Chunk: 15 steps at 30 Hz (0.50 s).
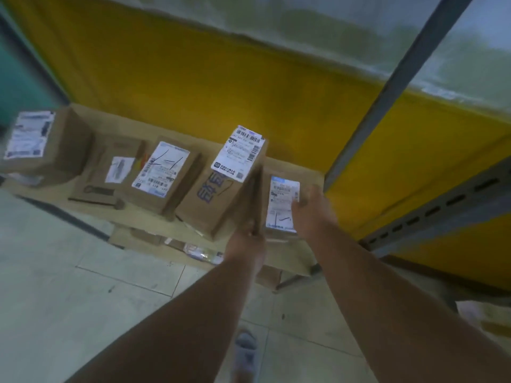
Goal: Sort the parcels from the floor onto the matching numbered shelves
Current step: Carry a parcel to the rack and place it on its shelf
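Currently your left hand grips the tilted parcel at its lower edge; your right hand's fingers apparently press flat against the small parcel on the shelf.

Cardboard-lined shelf carries a row of labelled cardboard parcels, side by side

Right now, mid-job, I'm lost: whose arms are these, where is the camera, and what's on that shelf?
One head-worn camera looks forward and down, so the arms are the wearer's own. The left hand grips the near bottom edge of a tall blue-printed parcel. The right hand touches a small labelled parcel beside it; its grip is unclear. Both sit on a cardboard-lined shelf with three more parcels to the left. A grey upright post rises on the right.
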Each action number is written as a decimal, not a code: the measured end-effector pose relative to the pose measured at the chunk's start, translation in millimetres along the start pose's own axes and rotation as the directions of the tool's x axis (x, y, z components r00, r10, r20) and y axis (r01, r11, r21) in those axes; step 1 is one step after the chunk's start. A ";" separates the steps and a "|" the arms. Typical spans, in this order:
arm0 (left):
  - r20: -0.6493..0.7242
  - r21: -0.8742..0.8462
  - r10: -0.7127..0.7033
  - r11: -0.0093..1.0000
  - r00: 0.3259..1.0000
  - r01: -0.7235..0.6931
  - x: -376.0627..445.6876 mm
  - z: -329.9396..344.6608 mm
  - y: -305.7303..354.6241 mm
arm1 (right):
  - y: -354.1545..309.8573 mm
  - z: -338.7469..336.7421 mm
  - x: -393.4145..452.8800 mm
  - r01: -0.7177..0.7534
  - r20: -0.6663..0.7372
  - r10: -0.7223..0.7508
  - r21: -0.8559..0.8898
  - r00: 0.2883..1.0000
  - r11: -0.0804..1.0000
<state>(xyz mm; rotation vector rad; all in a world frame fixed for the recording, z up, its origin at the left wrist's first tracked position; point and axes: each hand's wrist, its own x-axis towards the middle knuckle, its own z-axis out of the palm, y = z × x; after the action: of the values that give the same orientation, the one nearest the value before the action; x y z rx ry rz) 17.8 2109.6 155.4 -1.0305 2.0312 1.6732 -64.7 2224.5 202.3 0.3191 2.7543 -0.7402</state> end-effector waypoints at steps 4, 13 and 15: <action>-0.027 0.051 0.053 0.997 0.998 -0.052 -30.0 -14.3 1.1 | -14.7 -10.5 -31.3 0.179 -0.081 -0.176 0.043 0.981 0.983; -0.213 0.236 0.233 0.955 0.949 -0.181 -101.6 -139.2 -44.6 | -121.3 -0.4 -160.8 0.554 -0.037 -0.553 0.091 0.832 0.828; -0.306 0.201 0.220 0.966 0.926 -0.163 -117.5 -184.3 -63.8 | -154.1 16.5 -198.9 0.640 0.013 -0.643 0.080 0.766 0.764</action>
<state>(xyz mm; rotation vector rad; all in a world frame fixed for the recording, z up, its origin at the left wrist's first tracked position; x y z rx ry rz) 179.9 1970.7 234.5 -1.1411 2.5148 1.4554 82.4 2057.8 321.3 -0.6729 2.7893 -0.9778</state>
